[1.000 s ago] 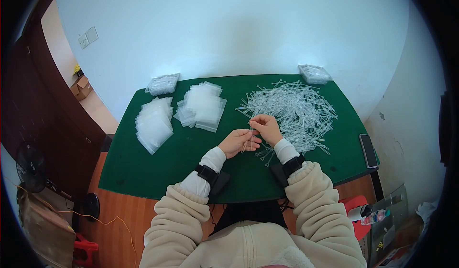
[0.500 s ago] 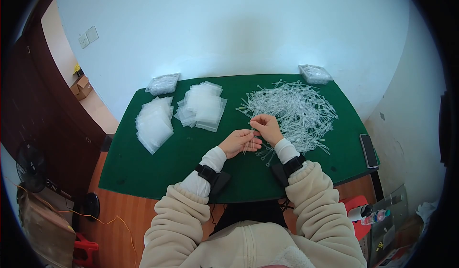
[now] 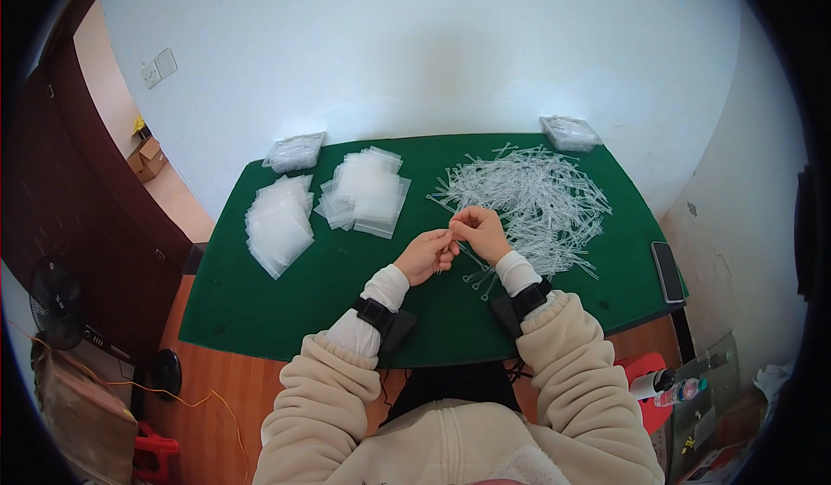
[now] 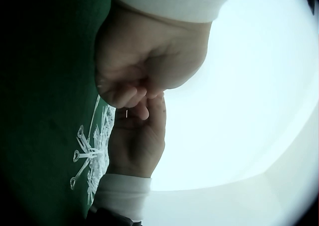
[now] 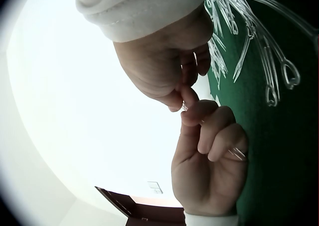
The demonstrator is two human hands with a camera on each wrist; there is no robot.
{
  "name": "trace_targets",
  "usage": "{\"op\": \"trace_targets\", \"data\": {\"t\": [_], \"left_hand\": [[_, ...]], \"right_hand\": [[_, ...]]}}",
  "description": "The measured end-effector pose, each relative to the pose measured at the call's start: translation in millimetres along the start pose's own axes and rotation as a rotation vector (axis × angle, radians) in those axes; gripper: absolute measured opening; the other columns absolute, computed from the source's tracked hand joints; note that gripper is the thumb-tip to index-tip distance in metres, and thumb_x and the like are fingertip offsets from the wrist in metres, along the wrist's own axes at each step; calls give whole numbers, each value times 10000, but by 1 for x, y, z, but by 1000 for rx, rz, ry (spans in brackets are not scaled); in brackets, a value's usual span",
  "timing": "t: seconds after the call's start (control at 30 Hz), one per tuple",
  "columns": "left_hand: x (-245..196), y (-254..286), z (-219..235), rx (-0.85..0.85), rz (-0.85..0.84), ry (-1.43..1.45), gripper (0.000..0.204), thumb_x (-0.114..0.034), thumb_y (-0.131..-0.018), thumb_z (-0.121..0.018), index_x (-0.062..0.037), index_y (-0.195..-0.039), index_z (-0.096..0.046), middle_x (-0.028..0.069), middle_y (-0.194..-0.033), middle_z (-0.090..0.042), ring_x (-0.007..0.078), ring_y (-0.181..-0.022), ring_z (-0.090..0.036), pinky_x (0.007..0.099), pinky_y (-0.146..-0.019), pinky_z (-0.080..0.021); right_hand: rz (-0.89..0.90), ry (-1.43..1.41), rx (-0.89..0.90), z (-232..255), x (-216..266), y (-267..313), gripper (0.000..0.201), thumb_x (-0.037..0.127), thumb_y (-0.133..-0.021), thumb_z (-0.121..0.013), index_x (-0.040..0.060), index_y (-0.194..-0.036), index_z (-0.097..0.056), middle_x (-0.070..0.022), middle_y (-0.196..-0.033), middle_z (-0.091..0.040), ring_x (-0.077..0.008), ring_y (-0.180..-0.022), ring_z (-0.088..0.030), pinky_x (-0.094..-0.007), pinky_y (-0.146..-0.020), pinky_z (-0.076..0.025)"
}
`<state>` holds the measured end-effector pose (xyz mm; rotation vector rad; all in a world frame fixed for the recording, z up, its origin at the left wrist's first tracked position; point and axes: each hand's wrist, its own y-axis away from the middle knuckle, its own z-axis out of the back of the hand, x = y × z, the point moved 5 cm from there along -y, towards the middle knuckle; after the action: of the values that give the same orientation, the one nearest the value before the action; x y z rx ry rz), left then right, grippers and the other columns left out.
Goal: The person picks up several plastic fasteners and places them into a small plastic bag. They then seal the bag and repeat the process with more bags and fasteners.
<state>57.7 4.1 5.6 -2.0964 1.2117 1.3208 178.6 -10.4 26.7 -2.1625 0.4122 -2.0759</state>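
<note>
In the right wrist view my left hand (image 5: 212, 158) has its fingers curled round some thin clear plastic sticks (image 5: 238, 153), whose ends poke out past the fingers. My right hand (image 3: 479, 232) pinches the tops of these sticks between thumb and forefinger, its fingertips against those of the left hand (image 3: 426, 257). How many sticks are held cannot be told. A large heap of clear looped sticks (image 3: 537, 204) lies just beyond and to the right of the right hand, with several loose ones (image 5: 271, 81) near its wrist.
Two piles of clear flat bags, one at the left (image 3: 279, 225) and one nearer the middle (image 3: 368, 192), lie on the green table (image 3: 346, 312). Filled packs stand at the back left (image 3: 295, 153) and back right (image 3: 571, 134). A phone (image 3: 666, 272) lies at the right edge.
The fingers of my left hand, stretched out under the sticks before, have curled in round them. My right hand has shifted very slightly left and still pinches the tops.
</note>
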Motion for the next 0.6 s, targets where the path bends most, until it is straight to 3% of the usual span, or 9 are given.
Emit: {"op": "trace_targets", "data": {"t": [0.47, 0.6], "left_hand": [[1, -3, 5, -33, -20, 2, 183, -218, -937, -387, -75, -857, -469, -27, -676, -400, 46, -506, -289, 187, -445, -249], [-8, -2, 11, -115, -92, -6, 182, -223, -938, -383, -73, -893, -476, -36, -656, -374, 40, -499, -276, 182, -435, -235]], "right_hand": [[46, 114, 73, -2, 2, 0, 89, 39, -787, -601, -42, -818, -623, -48, -752, -627, -89, -719, -592, -215, -649, -487], [116, 148, -18, 2, 0, -2, 128, 110, -775, -616, -11, -813, -639, -57, -739, -636, -121, -691, -606, -243, -647, -482]]}}
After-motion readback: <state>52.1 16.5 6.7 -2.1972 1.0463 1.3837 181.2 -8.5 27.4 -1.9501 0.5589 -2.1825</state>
